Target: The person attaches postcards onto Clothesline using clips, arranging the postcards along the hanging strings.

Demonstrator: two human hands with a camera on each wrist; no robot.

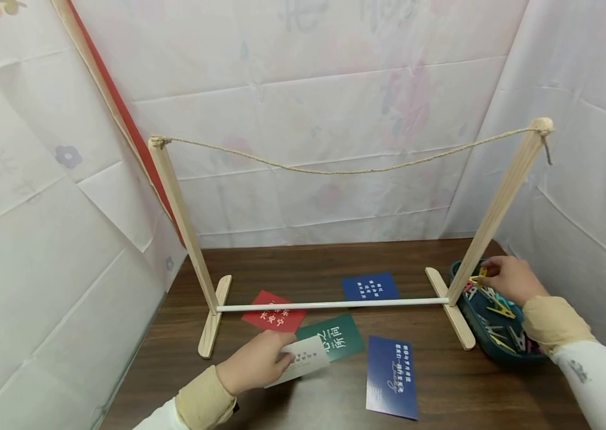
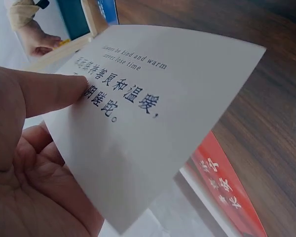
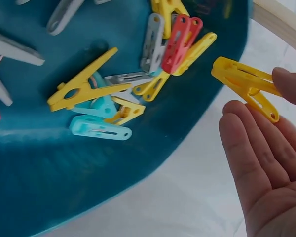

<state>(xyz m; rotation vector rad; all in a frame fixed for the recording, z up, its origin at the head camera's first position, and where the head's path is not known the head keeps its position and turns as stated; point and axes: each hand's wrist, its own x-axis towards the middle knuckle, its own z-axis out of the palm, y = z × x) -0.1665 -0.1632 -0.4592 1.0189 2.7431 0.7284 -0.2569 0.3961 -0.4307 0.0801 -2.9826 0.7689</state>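
Observation:
Between thumb and fingers my left hand (image 1: 256, 362) pinches a white printed card (image 2: 133, 103), which is tilted above the tabletop, in front of a green card (image 1: 347, 336). At the right, my right hand (image 1: 515, 279) is over the far end of a dark teal basin (image 1: 496, 352). A yellow clothespin (image 3: 246, 86) is pinched between its thumb and fingers, apart from the other pins in the right wrist view. Several yellow, grey, red and turquoise clothespins (image 3: 101, 129) lie loose in the basin.
A wooden frame with posts (image 1: 496, 203) and a sagging twine line (image 1: 330, 172) stands on the brown table (image 1: 281, 257). A white rod (image 1: 335, 304) joins its feet. A red card (image 1: 272, 310) and two blue cards (image 1: 370, 287) (image 1: 391, 376) lie around it. White cloth (image 1: 308, 119) hangs behind.

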